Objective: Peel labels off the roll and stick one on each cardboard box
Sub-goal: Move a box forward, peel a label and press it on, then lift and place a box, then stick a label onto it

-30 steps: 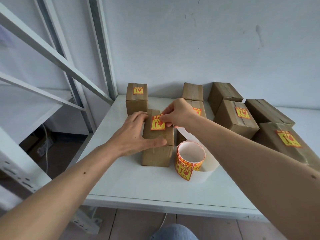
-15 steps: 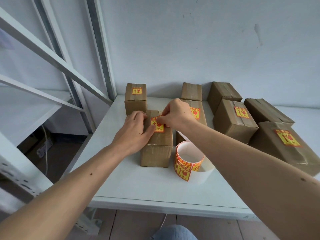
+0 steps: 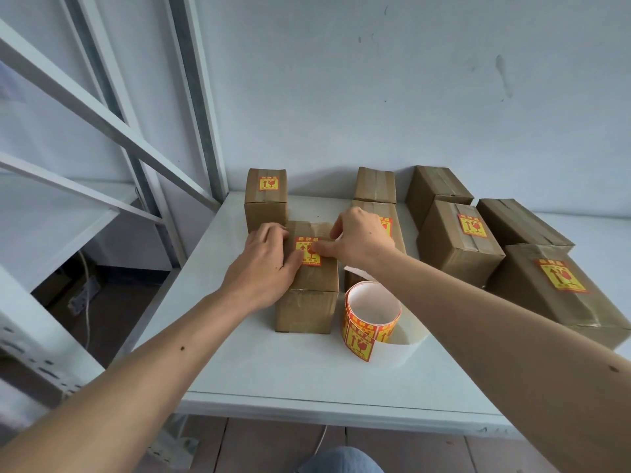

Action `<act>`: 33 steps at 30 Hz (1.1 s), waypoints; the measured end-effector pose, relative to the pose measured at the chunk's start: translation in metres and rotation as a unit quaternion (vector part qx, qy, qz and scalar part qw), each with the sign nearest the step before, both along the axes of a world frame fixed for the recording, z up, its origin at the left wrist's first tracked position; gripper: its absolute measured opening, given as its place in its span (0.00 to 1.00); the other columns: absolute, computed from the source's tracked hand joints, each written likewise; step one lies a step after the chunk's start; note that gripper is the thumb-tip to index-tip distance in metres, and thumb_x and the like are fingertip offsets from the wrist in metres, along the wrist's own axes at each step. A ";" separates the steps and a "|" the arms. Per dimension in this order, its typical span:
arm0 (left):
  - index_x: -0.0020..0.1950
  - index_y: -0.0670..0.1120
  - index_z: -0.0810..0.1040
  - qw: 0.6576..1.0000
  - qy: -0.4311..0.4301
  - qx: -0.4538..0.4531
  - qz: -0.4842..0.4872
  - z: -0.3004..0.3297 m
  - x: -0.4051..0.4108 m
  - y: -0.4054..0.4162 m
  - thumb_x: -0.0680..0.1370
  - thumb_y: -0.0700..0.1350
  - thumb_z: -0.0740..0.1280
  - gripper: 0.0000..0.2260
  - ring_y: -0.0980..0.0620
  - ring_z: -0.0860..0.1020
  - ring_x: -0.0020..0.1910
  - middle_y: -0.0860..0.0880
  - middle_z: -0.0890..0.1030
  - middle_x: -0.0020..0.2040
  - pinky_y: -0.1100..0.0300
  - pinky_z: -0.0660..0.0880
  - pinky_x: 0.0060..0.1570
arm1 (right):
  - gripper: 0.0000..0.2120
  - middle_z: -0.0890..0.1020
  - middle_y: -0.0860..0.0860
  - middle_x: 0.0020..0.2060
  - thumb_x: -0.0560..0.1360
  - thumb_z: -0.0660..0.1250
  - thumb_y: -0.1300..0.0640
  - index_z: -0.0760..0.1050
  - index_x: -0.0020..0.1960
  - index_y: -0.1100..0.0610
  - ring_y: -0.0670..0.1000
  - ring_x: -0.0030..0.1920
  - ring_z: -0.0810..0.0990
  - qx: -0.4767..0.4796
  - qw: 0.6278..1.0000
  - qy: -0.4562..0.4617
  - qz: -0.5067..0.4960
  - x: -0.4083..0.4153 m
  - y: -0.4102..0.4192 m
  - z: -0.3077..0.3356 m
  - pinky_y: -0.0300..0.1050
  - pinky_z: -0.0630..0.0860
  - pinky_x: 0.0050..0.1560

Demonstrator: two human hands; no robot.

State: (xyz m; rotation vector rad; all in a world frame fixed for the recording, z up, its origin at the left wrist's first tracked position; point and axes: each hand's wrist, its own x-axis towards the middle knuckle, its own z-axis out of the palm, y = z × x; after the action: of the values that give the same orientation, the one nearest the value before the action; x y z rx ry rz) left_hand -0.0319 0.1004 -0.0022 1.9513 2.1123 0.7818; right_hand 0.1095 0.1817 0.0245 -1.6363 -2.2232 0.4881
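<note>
Yellow-and-red fragile labels (image 3: 308, 251) with upward arrows and a broken-glass sign on several cardboard boxes (image 3: 309, 302) and around the label roll (image 3: 370, 324); red characters along the top too small to read.

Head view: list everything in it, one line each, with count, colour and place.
Cardboard boxes: eight, brown, on the table.
Labels: five stuck on boxes, yellow and red.
Label roll: one, yellow and red, white backing, near front box.
Table: one, white, centre.
Shelf frame: one, white metal, left.
Wall: pale, behind.
Left hand: flat on the front box.
Right hand: pressing that box's label.
</note>
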 end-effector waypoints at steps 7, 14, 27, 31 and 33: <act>0.68 0.45 0.64 1.000 -0.014 -0.007 -0.012 0.001 -0.002 -0.003 0.81 0.52 0.56 0.18 0.51 0.64 0.69 0.49 0.66 0.70 0.56 0.67 0.61 | 0.24 0.81 0.49 0.40 0.64 0.76 0.37 0.79 0.48 0.55 0.49 0.40 0.81 -0.007 1.000 0.013 -0.007 0.005 -0.007 0.003 0.50 0.83 0.44; 0.70 0.45 0.63 0.999 -0.007 -0.030 -0.016 0.007 0.001 -0.007 0.80 0.55 0.58 0.22 0.50 0.63 0.70 0.50 0.64 0.71 0.51 0.67 0.63 | 0.24 0.81 0.50 0.41 0.65 0.75 0.37 0.78 0.49 0.55 0.50 0.41 0.81 0.002 1.000 0.010 -0.023 0.006 -0.016 0.004 0.50 0.82 0.43; 0.77 0.56 0.52 0.986 0.095 -0.125 -0.059 0.023 0.020 -0.014 0.62 0.71 0.69 0.50 0.49 0.51 0.76 0.53 0.50 0.78 0.45 0.64 0.68 | 0.15 0.79 0.52 0.50 0.71 0.74 0.51 0.77 0.55 0.55 0.51 0.47 0.78 0.032 0.997 0.038 -0.063 0.078 -0.011 0.012 0.47 0.81 0.48; 0.76 0.55 0.59 0.981 0.159 -0.090 -0.058 0.026 0.028 0.011 0.65 0.70 0.68 0.44 0.48 0.57 0.73 0.51 0.59 0.76 0.48 0.67 0.65 | 0.15 0.79 0.52 0.53 0.71 0.74 0.53 0.78 0.56 0.55 0.51 0.50 0.78 0.045 0.995 0.052 -0.078 0.082 0.002 0.008 0.46 0.80 0.48; 0.74 0.54 0.64 0.979 0.184 -0.068 -0.056 0.028 0.029 0.030 0.67 0.67 0.69 0.39 0.47 0.62 0.70 0.51 0.65 0.73 0.49 0.69 0.63 | 0.12 0.79 0.52 0.54 0.73 0.72 0.55 0.79 0.56 0.55 0.51 0.50 0.78 0.053 0.992 0.066 -0.091 0.085 0.014 0.011 0.46 0.79 0.47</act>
State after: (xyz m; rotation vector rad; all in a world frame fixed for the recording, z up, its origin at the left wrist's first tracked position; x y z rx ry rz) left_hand -0.0025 0.1302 0.0254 2.2541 2.1493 0.2620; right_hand 0.1942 0.1955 0.0353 -1.6806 -1.9482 0.4081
